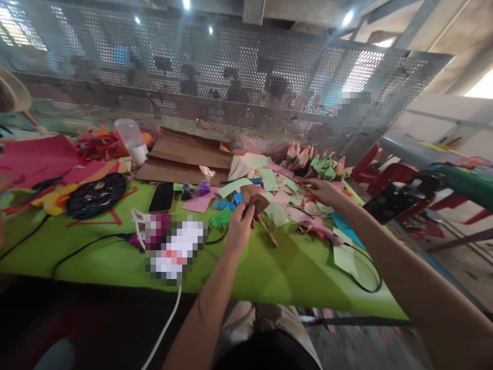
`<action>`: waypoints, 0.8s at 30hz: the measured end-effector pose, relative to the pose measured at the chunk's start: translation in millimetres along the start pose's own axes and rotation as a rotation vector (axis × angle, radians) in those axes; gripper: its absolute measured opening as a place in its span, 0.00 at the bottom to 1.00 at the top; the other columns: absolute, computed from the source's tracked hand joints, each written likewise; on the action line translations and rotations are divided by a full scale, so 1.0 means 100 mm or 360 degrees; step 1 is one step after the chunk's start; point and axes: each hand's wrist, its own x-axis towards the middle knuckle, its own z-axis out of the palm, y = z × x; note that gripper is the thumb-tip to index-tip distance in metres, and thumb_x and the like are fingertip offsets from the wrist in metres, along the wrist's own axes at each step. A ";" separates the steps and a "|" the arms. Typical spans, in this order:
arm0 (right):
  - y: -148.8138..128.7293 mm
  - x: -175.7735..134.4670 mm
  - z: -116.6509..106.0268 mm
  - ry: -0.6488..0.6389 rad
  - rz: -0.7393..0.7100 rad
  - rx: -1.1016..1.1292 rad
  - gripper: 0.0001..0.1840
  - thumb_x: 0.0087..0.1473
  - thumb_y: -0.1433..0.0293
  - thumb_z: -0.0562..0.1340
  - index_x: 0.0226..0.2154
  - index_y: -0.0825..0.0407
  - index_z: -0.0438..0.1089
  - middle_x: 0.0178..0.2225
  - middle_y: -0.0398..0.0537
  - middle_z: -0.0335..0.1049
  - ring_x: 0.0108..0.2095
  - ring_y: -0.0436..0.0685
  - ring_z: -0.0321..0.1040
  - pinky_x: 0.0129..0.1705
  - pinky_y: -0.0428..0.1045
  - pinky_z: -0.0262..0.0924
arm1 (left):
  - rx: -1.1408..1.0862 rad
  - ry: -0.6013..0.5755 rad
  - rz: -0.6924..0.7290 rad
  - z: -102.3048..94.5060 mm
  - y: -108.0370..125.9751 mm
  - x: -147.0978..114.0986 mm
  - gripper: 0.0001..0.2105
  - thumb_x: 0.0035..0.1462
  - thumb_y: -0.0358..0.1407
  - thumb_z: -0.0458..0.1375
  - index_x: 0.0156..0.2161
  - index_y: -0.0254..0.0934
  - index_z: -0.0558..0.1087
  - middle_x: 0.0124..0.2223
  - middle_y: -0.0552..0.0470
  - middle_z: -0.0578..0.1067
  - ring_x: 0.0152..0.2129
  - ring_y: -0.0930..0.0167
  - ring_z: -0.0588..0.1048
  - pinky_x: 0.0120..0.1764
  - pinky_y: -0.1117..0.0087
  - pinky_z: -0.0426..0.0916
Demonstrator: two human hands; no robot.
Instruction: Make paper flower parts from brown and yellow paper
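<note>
My left hand [242, 222] is closed around a folded piece of brown paper [257, 199] near the middle of the table. A thin brown stick [271, 237] shows just below that paper; whether it is joined to it I cannot tell. My right hand [322, 191] is stretched out over the pile of paper scraps [283, 185] at the right. Something thin and red lies by its fingertips, but their grip is too small to make out. A pink glue gun [323, 229] with a black cord lies below the right hand.
Paper flowers [318, 163] stand in bunches behind the scraps. Large brown paper [188, 154], a plastic cup [131, 141] and a black phone [162, 197] are to the left. A lit phone [179, 252] with a white cable lies near the table's front edge. A perforated metal screen [185, 92] rises behind.
</note>
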 end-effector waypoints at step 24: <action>-0.76 -1.17 0.29 -0.0321 -0.0461 0.0827 0.33 0.56 0.43 0.59 0.53 0.49 0.70 0.29 0.43 0.64 0.33 0.58 0.63 0.40 0.53 0.62 | 0.0104 0.0038 0.0010 0.03 -0.01 -0.01 0.09 0.62 0.39 0.54 0.31 0.39 0.68 0.24 0.56 0.70 0.18 0.75 0.63 0.23 0.73 0.58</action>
